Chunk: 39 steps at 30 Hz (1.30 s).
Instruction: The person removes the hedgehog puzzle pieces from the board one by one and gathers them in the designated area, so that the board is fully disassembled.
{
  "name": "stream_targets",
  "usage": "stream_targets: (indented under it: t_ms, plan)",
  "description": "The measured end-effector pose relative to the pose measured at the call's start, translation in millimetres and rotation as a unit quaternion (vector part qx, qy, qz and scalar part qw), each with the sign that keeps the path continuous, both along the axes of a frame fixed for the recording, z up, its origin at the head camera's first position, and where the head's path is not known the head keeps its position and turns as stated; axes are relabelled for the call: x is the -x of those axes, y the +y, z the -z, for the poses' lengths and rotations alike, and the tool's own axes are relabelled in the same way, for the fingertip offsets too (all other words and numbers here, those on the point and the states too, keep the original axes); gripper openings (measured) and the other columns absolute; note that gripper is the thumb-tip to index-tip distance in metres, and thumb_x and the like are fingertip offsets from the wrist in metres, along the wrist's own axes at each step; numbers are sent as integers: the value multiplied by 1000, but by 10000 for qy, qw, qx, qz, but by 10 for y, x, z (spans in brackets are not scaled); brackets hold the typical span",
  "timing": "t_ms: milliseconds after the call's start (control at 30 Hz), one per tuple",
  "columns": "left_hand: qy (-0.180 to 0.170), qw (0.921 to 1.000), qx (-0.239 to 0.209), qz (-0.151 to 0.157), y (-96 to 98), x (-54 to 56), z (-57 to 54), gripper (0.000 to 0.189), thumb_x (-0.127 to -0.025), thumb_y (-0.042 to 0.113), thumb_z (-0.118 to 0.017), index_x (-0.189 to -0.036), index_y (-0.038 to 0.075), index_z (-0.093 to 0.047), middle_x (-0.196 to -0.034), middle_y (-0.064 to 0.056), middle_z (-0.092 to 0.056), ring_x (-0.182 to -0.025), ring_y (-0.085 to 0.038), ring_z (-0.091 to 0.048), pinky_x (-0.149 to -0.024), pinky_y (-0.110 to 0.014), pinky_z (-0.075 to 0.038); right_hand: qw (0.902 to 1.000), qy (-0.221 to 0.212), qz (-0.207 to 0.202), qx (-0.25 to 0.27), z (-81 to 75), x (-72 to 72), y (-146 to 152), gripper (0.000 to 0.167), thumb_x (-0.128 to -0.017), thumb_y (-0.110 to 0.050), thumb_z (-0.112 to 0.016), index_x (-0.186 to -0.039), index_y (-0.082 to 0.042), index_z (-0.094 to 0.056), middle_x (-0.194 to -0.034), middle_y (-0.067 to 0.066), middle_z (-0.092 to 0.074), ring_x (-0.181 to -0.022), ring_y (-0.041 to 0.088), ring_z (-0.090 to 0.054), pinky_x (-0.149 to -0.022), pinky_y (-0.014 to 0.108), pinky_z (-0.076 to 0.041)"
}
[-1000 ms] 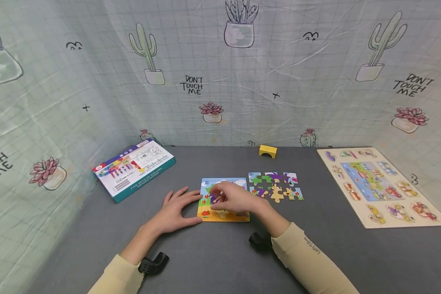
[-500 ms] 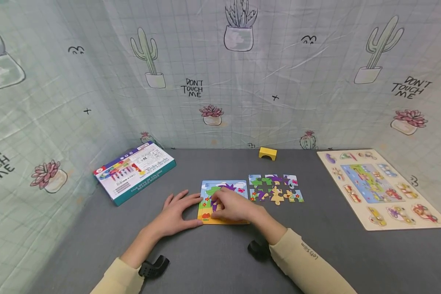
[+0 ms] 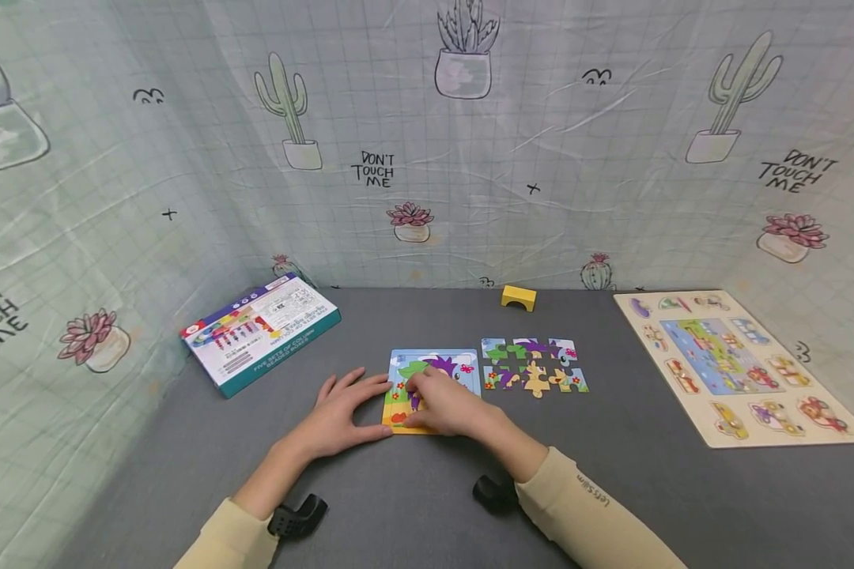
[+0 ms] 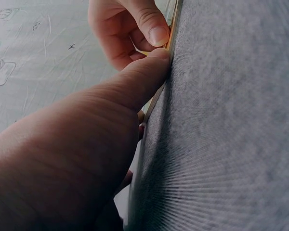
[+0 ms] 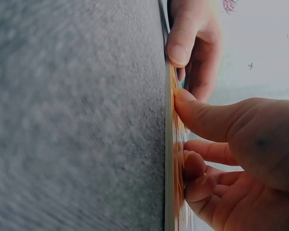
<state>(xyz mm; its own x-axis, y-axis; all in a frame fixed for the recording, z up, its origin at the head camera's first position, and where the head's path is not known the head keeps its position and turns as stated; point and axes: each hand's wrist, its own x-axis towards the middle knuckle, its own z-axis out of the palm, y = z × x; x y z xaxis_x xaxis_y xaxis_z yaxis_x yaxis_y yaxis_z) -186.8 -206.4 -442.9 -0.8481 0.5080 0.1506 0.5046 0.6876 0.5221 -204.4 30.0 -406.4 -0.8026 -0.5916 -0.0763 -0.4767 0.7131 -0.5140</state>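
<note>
A small jigsaw board [image 3: 397,371], showing a purple-and-green picture over an orange lower strip, lies flat on the grey table. My left hand [image 3: 345,412] rests at its left edge, fingers spread, with thumb and index fingertips touching the edge. Over the board's middle is my right hand [image 3: 447,405], covering part of the picture. In the right wrist view, the right thumb [image 5: 202,113] touches the orange strip, and bent fingertips [image 5: 195,164] rest on the board further along. No loose piece shows between them. Jigsaw pieces [image 3: 535,367] lie in two rows just right of the board.
A teal-and-white box [image 3: 263,332] lies at the back left. A yellow arch block [image 3: 519,298] stands at the back. To the right lies a large wooden peg puzzle board [image 3: 740,363]. A patterned curtain [image 3: 427,142] closes off the back and sides.
The right hand has come down slightly and its thumb has spread from the fingers onto the board. Its forearm has shifted a little left. The left hand stays at the edge.
</note>
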Motion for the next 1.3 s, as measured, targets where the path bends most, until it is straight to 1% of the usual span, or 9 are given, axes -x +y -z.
stream_targets:
  t_ms: [333,433,567,633,833,1067,1300]
  plan:
    - [-38,10000,13,6,-5,-5,-3,68,-88,52,-75,-143,15,-59,-151,-4,-50,-147,-42,-25,-110,-73,-4,9998,-28,75,182,8,-23,-7,46,-88,-27,-82,-124,-4,-65,-110,5,-60,-95,17,-55,-89,35,-52]
    - [-46,10000,-8,-4,-6,-6,1,68,-88,52,-75,-143,15,-59,-151,-4,-50,-147,-42,-25,-110,-73,-3,9996,-15,98,253,17,-16,-10,45,-87,-26,-82,-123,-5,-64,-107,4,-59,-93,17,-55,-86,34,-52]
    - [-7,10000,16,-6,-9,-6,12,68,-88,51,-75,-144,15,-59,-151,-5,-50,-146,-43,-25,-109,-73,-4,9991,-8,113,409,31,-5,-12,45,-86,-25,-84,-121,-7,-61,-101,2,-57,-88,16,-54,-79,31,-51]
    - [13,10000,35,-12,-9,-6,13,68,-88,51,-75,-144,16,-59,-151,-5,-50,-146,-43,-25,-109,-74,-4,9986,0,110,520,34,-2,-12,46,-85,-23,-85,-119,-7,-60,-97,1,-56,-85,15,-53,-75,29,-50]
    - [-67,10000,36,-22,-3,-5,-3,69,-88,52,-75,-144,16,-58,-152,-3,-49,-147,-41,-24,-110,-72,-3,9960,-107,112,885,33,-4,-12,44,-84,-16,-85,-116,-6,-58,-88,-1,-54,-73,13,-51,-64,26,-46]
    - [-64,10000,35,-18,8,8,-1,69,-88,52,-75,-144,16,-59,-152,-4,-50,-147,-42,-24,-110,-73,-3,9941,-138,149,1067,19,3,4,34,-90,-14,-79,-116,-7,-58,-83,-2,-55,-69,13,-51,-62,25,-46]
    - [-60,10000,6,-10,-1,4,-4,68,-89,52,-74,-144,15,-59,-151,-4,-50,-147,-43,-24,-110,-73,-3,9927,66,60,1203,23,0,4,27,-93,-13,-75,-115,-8,-61,-81,-5,-57,-67,11,-51,-62,25,-46]
